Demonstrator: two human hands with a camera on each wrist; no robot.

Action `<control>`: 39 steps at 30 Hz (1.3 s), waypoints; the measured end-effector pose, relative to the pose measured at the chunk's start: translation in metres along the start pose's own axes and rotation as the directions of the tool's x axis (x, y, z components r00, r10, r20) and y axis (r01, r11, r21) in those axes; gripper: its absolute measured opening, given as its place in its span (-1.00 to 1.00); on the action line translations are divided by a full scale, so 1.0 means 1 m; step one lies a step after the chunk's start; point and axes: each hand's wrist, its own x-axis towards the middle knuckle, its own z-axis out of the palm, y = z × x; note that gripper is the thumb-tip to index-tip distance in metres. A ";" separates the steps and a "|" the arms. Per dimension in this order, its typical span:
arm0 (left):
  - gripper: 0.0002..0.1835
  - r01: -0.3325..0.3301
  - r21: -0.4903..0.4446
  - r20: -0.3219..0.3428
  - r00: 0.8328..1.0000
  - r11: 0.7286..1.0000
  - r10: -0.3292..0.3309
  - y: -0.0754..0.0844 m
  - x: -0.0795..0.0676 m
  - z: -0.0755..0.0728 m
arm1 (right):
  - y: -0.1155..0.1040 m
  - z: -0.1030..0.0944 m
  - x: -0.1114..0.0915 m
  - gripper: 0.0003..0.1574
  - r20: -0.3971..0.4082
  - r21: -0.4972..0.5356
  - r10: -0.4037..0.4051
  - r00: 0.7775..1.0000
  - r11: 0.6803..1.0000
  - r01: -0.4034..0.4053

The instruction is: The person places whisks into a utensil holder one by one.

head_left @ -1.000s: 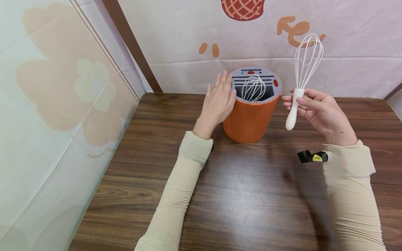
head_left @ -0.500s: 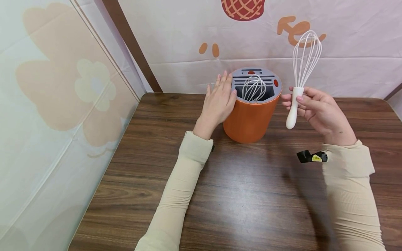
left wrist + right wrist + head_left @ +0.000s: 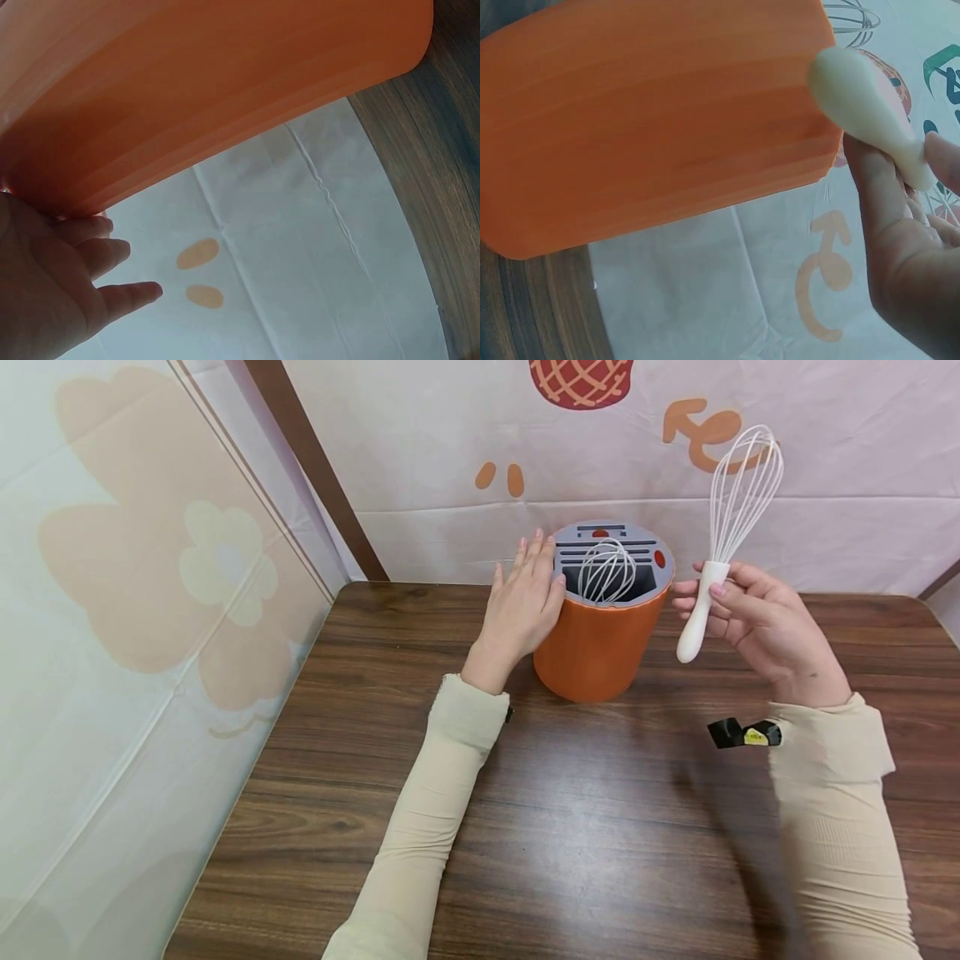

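An orange utensil holder (image 3: 592, 652) with a grey slotted top stands near the table's back edge. My left hand (image 3: 521, 602) rests against its upper left side, fingers straight along the rim; the left wrist view shows the same hand (image 3: 52, 277) beside the orange wall. In the holder's dark front opening sits a whisk (image 3: 606, 570), wire loops up and its handle hidden inside. To the right of the holder, my right hand (image 3: 776, 627) pinches the white handle of a second whisk (image 3: 701, 614), raised and leaning right. That handle (image 3: 862, 105) overlaps the holder in the right wrist view.
A dark wooden table (image 3: 570, 827) lies beneath both arms. Behind it hangs a pale printed cloth (image 3: 435, 443), and another flowered cloth (image 3: 135, 735) lines the left side. A black wrist camera (image 3: 742, 733) sits at my right cuff.
My right hand has turned the held whisk slightly, so its loops lean further right and sit a little higher. The left hand and the holder have stayed in place.
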 end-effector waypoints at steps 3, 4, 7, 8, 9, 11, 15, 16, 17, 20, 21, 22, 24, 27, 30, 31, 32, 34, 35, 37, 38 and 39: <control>-0.38 -0.002 0.000 -0.003 1.000 1.000 0.002 0.000 0.000 0.001 | 0.000 0.001 0.001 -0.63 0.005 -0.002 -0.001 1.000 1.000 0.001; -0.38 -0.002 0.001 -0.003 1.000 1.000 0.002 0.000 0.000 0.001 | 0.000 0.001 0.002 -0.63 0.006 -0.004 0.000 1.000 1.000 0.000; -0.38 -0.002 0.003 -0.002 1.000 1.000 0.002 0.000 0.000 0.001 | 0.000 0.002 0.004 -0.64 0.008 -0.018 -0.001 1.000 1.000 0.001; -0.39 -0.002 0.003 -0.003 1.000 1.000 0.002 0.000 0.000 0.001 | 0.000 0.002 0.004 -0.65 0.009 -0.020 -0.001 1.000 1.000 0.001; -0.39 -0.003 0.004 -0.004 1.000 1.000 0.003 0.000 0.000 0.001 | 0.001 0.003 0.005 -0.65 0.006 -0.025 -0.003 1.000 1.000 0.003; -0.38 -0.001 0.004 -0.002 1.000 1.000 0.001 0.000 0.000 0.001 | 0.001 0.004 0.006 -0.65 -0.003 -0.039 -0.007 1.000 0.999 0.006; -0.39 -0.003 0.003 -0.004 1.000 1.000 0.003 0.000 0.000 0.001 | 0.001 0.006 0.007 -0.66 -0.021 -0.050 -0.013 1.000 0.999 0.012; -0.39 -0.003 0.005 -0.002 1.000 1.000 0.003 0.000 0.000 0.001 | 0.001 0.006 0.007 -0.66 -0.025 -0.052 -0.015 1.000 0.999 0.014; -0.39 -0.004 0.006 -0.003 1.000 1.000 0.004 0.000 0.000 0.001 | 0.001 0.007 0.008 -0.66 -0.027 -0.052 -0.018 0.999 0.999 0.016; -0.39 -0.004 0.009 -0.004 1.000 1.000 0.004 0.000 0.000 0.001 | 0.002 0.010 0.010 -0.68 -0.027 -0.057 -0.027 0.999 0.998 0.026; -0.39 -0.005 0.009 -0.004 1.000 1.000 0.005 0.000 0.000 0.001 | 0.002 0.011 0.011 -0.68 -0.025 -0.054 -0.029 0.999 0.998 0.028; -0.39 -0.005 0.007 -0.006 1.000 1.000 0.005 0.000 0.000 0.001 | 0.002 0.012 0.011 -0.69 -0.024 -0.049 -0.031 0.999 0.998 0.030; -0.39 -0.005 0.003 -0.007 1.000 1.000 0.005 0.000 0.000 0.001 | 0.001 0.013 0.013 -0.70 -0.019 -0.038 -0.033 0.999 0.999 0.032; -0.39 -0.005 -0.004 -0.011 1.000 1.000 0.005 -0.001 -0.001 0.001 | 0.001 0.015 0.016 -0.71 -0.023 -0.025 -0.039 0.999 0.999 0.038; -0.39 -0.004 -0.006 -0.012 1.000 1.000 0.004 -0.001 -0.001 0.001 | 0.001 0.017 0.018 -0.72 -0.038 -0.034 -0.056 0.998 0.998 0.055; -0.39 -0.004 -0.007 -0.012 1.000 1.000 0.004 -0.001 -0.001 0.002 | 0.001 0.017 0.018 -0.72 -0.044 -0.041 -0.061 0.997 0.997 0.060; -0.39 -0.003 -0.008 -0.011 1.000 1.000 0.003 -0.001 -0.001 0.001 | 0.001 0.018 0.018 -0.72 -0.050 -0.043 -0.064 0.997 0.997 0.062; -0.39 -0.003 -0.006 -0.011 1.000 1.000 0.003 -0.001 -0.001 0.001 | 0.001 0.018 0.019 -0.72 -0.055 -0.045 -0.066 0.996 0.997 0.064; -0.39 -0.003 -0.006 -0.010 1.000 1.000 0.003 0.000 -0.001 0.001 | 0.001 0.018 0.019 -0.72 -0.056 -0.041 -0.064 0.996 0.997 0.062; -0.39 -0.003 -0.003 -0.009 1.000 1.000 0.003 0.000 -0.001 0.001 | 0.001 0.018 0.020 -0.72 -0.053 -0.033 -0.061 0.997 0.998 0.059; -0.39 -0.002 -0.003 -0.007 1.000 1.000 0.002 0.000 0.000 0.001 | 0.000 0.018 0.020 -0.72 -0.050 -0.029 -0.059 0.997 0.998 0.058; -0.39 -0.002 -0.002 -0.008 1.000 1.000 0.002 0.000 0.000 0.000 | 0.000 0.018 0.021 -0.72 -0.048 -0.029 -0.059 0.997 0.998 0.058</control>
